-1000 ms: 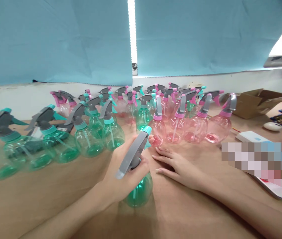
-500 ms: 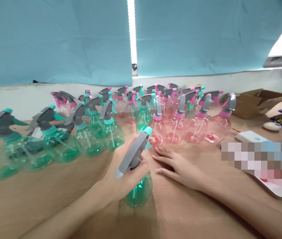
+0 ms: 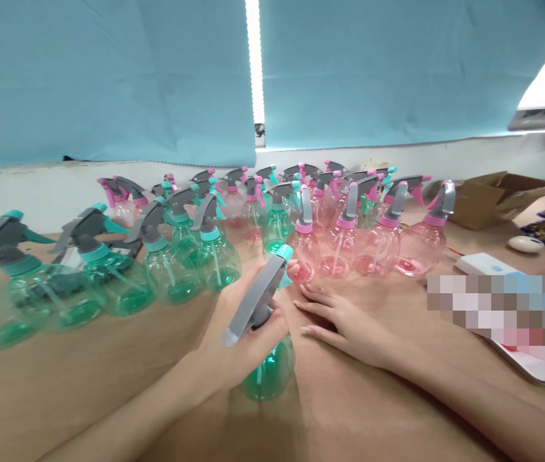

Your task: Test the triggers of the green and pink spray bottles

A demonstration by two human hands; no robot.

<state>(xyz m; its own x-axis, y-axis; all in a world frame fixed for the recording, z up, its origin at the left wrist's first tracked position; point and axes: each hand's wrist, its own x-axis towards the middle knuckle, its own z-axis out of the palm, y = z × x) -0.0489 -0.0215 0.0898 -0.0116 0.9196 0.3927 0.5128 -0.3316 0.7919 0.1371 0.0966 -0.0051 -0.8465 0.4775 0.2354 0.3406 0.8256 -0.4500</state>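
Note:
My left hand (image 3: 233, 333) is wrapped around the neck of a green spray bottle (image 3: 269, 375) with a grey and teal trigger head. The bottle stands upright on the wooden table (image 3: 185, 417), and my fingers partly hide its trigger. Flat on the tabletop to the right lies my right hand (image 3: 342, 324), its fingers spread and holding nothing. Just beyond its fingertips is a pink spray bottle (image 3: 305, 250), one of several pink ones in a row. Several green spray bottles line the left side, among them a near one (image 3: 219, 260).
More pink and green bottles crowd the back by the white wall (image 3: 22, 199). An opened cardboard box (image 3: 479, 202) stands at back right, with a white computer mouse (image 3: 526, 244) before it. A white box (image 3: 486, 264) and blurred-out items lie at right. Blue curtains (image 3: 108, 77) hang behind.

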